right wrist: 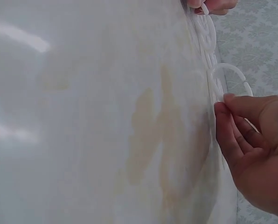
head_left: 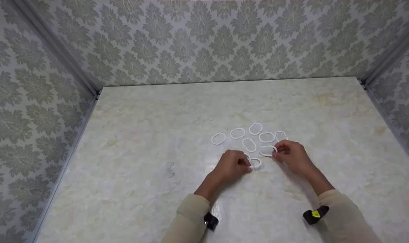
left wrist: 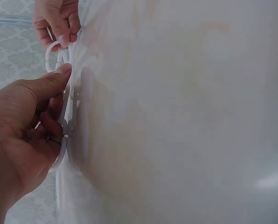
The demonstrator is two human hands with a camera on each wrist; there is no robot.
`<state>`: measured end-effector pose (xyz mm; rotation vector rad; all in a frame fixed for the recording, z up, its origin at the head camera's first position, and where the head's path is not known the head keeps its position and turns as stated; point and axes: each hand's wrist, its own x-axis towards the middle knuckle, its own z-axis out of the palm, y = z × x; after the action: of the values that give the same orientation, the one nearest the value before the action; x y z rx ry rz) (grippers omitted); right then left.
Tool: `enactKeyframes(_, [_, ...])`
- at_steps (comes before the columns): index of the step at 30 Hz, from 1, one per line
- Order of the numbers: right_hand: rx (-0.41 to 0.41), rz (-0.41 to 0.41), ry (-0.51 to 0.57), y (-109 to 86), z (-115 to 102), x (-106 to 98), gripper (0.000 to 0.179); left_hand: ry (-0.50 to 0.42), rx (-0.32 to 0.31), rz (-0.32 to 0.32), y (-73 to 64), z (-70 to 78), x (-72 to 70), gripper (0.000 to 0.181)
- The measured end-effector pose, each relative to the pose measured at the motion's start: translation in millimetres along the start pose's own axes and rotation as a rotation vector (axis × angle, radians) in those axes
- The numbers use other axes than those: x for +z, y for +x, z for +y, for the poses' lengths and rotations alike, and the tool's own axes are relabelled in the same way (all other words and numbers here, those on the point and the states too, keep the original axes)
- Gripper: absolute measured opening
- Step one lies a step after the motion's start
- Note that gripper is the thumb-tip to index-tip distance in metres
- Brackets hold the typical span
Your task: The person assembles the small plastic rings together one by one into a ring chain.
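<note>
Near the middle of the tabletop, my left hand [head_left: 232, 163] pinches a white oval plastic ring. Another white ring [head_left: 257, 163] joins or overlaps it at the fingertips; whether they are linked, I cannot tell. To the right, my right hand [head_left: 294, 157] pinches a separate white oval ring [head_left: 267, 151] by its right end. In the right wrist view this ring [right wrist: 228, 66] is tilted up and shows a small gap in its side. Just beyond the hands lie several loose rings, among them one ring [head_left: 249, 145] between the hands and another ring [head_left: 266, 137] farther back.
The marbled pale table [head_left: 140, 135] runs back to a patterned wall [head_left: 204, 44]. A grey mark or clear scrap [head_left: 170, 170] lies left of the hands. Each sleeve carries a black strap device, the right strap [head_left: 315, 214] with a yellow part.
</note>
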<state>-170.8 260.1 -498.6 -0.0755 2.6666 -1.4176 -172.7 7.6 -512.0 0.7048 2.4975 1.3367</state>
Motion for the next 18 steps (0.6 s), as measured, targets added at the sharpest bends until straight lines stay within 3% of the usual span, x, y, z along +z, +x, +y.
enactKeyframes(3, [-0.036, -0.007, 0.111, -0.7, 1.1, -1.6, 0.023, 0.010, 0.006, 0.000, -0.3, -0.5, 0.3, 0.005])
enactKeyframes(7, [-0.076, -0.029, 0.181, -1.7, 0.7, -3.0, 0.024, 0.002, 0.013, 0.002, 0.1, -0.6, 0.5, 0.004])
enactKeyframes(13, [-0.079, -0.132, 0.195, -3.1, -2.4, -1.0, 0.024, -0.016, 0.001, 0.003, 1.1, 0.4, -0.5, 0.005])
enactKeyframes(18, [-0.096, -0.171, 0.158, -3.7, -4.0, 6.0, 0.021, -0.035, -0.008, 0.006, 0.9, 1.8, -0.9, 0.004])
